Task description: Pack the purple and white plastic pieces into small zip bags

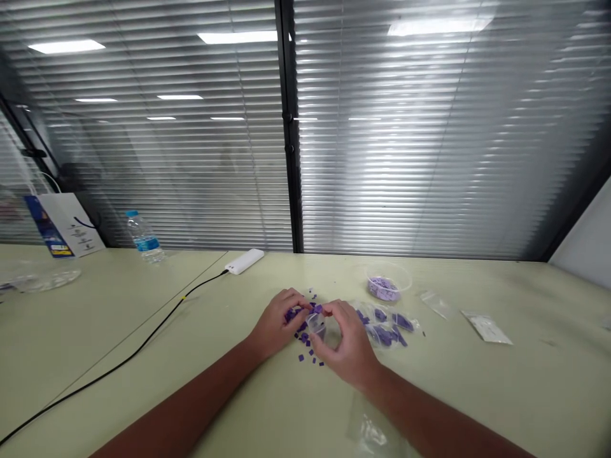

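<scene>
My right hand (351,346) curls its thumb and index finger around a small clear cup (316,326) that stands tilted between my hands. At the cup's mouth, close to both index fingertips, is a purple piece (317,309). My left hand (280,320) is bent beside the cup, and purple pieces (290,314) show between its thumb and fingers; some may lie on the table behind. Small dark purple squares (305,337) are scattered under and around the hands. Just right of my right hand lie clear bags (386,327) with purple pieces inside.
Behind the bags stands a round clear tub (389,280) with light purple bits. Small packets (487,327) lie to the right, and a clear bag (375,432) at the front. A white power bank (245,261) trails a black cable (157,331). A water bottle (144,238) stands back left.
</scene>
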Demonstrator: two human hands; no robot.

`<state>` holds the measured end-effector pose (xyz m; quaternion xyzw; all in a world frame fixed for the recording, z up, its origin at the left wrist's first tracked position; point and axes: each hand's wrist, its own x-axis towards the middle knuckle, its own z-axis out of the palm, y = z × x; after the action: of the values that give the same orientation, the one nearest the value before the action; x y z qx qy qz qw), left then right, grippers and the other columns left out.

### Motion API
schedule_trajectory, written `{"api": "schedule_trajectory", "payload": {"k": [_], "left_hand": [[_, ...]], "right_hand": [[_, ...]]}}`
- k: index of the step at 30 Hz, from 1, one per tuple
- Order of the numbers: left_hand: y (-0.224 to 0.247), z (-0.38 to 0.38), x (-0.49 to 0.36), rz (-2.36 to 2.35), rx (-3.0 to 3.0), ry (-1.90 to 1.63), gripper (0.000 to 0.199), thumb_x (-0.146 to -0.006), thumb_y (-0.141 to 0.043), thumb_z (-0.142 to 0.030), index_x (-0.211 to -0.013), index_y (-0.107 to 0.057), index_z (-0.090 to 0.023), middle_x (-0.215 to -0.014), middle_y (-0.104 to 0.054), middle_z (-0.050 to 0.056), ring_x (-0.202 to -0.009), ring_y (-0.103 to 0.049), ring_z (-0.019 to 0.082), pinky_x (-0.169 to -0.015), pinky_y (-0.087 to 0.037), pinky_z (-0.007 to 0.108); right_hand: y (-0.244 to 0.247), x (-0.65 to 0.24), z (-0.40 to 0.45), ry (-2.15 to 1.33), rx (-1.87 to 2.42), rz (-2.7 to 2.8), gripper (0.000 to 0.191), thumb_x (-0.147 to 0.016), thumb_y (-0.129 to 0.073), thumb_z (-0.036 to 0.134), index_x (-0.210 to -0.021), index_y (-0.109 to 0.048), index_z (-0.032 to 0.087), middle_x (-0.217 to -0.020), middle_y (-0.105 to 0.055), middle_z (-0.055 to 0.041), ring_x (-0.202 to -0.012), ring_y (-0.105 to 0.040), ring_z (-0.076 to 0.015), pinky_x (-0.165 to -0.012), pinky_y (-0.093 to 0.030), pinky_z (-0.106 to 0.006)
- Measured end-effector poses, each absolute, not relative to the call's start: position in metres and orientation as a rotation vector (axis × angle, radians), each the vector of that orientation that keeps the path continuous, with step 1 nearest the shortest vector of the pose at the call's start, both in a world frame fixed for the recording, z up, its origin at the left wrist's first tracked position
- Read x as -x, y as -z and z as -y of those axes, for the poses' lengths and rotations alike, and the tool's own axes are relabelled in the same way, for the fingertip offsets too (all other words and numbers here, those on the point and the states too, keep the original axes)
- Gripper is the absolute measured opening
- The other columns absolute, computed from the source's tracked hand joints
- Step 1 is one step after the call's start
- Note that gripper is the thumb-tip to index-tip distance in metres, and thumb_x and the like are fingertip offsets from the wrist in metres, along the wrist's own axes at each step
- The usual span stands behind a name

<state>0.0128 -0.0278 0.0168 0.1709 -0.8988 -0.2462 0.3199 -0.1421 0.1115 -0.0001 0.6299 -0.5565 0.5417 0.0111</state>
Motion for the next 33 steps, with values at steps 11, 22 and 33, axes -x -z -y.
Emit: {"api": "schedule_trajectory", "payload": {"k": [11,22,33], "left_hand": [[-0.031,0.011,-0.021,2.332,-0.25,0.6,0.029,-0.106,-0.041,-0.029,-0.106,-0.068,-0.019,-0.102,-0.062,0.01,-0.1,-0.056,0.022,-0.091,-0.044,0.036],[-0.036,0.004,-0.023,2.356,-0.175,0.534,0.022,-0.102,-0.048,-0.029,-0.118,-0.06,-0.021,-0.111,-0.06,0.009,-0.106,-0.054,0.024,-0.094,-0.044,0.038],[-0.035,0.005,-0.02,2.462,-0.197,0.495,0.019,-0.103,-0.049,-0.031,-0.1,-0.065,-0.02,-0.1,-0.062,0.007,-0.098,-0.055,0.022,-0.087,-0.044,0.036]], "right_hand": [[0.002,0.14,-0.109,-1.569,-1.996,1.726,0.042,-0.074,-0.074,0.021,-0.113,-0.059,0.023,-0.106,-0.067,-0.0038,-0.097,-0.061,-0.0245,-0.09,-0.04,-0.039],[0.005,0.141,-0.105,-1.564,-1.96,1.746,0.041,-0.075,-0.072,0.02,-0.114,-0.059,0.024,-0.109,-0.068,-0.0038,-0.1,-0.061,-0.0246,-0.092,-0.04,-0.04],[-0.001,0.156,-0.1,-2.285,-1.621,1.991,0.025,-0.094,-0.059,0.043,-0.107,-0.063,0.023,-0.1,-0.068,-0.0028,-0.092,-0.062,-0.0203,-0.085,-0.046,-0.033]]}}
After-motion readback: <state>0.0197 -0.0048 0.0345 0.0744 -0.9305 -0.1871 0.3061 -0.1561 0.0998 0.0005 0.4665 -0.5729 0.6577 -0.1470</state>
